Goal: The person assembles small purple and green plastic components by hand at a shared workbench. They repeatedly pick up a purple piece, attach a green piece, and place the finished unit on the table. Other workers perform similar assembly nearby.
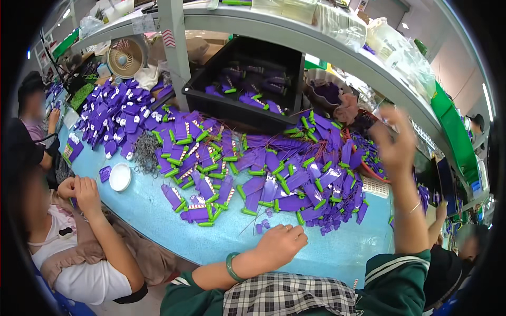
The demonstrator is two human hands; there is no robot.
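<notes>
My left hand (280,243), with a green bangle on its wrist, is closed low over the near table edge. Whatever its curled fingers may hold is hidden. Just beyond it are small purple bits (262,226) and a heap of flat purple pieces with bright green ends (284,181), several with thin red wires. My right hand (394,139) is raised at the right, smeared by motion, so its fingers cannot be read. Beside it, a reddish bowl (380,177) carries small purple pieces.
A black bin (221,108) holding purple pieces stands under a grey shelf frame (177,58). Purple-and-white pieces (113,113) are piled at left, near tangled grey wire (146,152) and a white dish (120,177). A co-worker's hands (81,192) are at the left table edge.
</notes>
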